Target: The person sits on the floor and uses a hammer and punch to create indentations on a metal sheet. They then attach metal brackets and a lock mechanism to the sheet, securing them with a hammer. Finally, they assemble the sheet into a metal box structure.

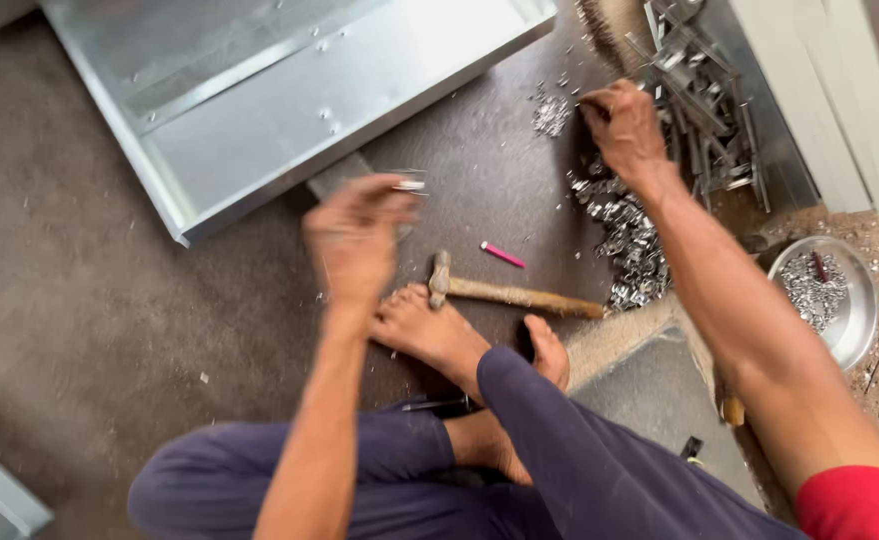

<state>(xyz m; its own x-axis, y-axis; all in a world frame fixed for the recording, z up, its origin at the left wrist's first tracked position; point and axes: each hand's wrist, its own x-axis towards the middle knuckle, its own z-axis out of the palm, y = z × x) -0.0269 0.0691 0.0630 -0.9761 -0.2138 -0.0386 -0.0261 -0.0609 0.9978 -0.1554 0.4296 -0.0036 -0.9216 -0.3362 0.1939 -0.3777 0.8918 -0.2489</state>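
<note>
Clip (408,184) pinched in left hand (354,240) fingers (384,190).

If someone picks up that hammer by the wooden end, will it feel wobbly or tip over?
The hammer probably feels head-heavy: its metal head looks denser than the wooden handle, so it would likely dip that way. The handle looks stiff, not floppy. Lying flat on the floor, it seems unlikely to roll far.
</note>
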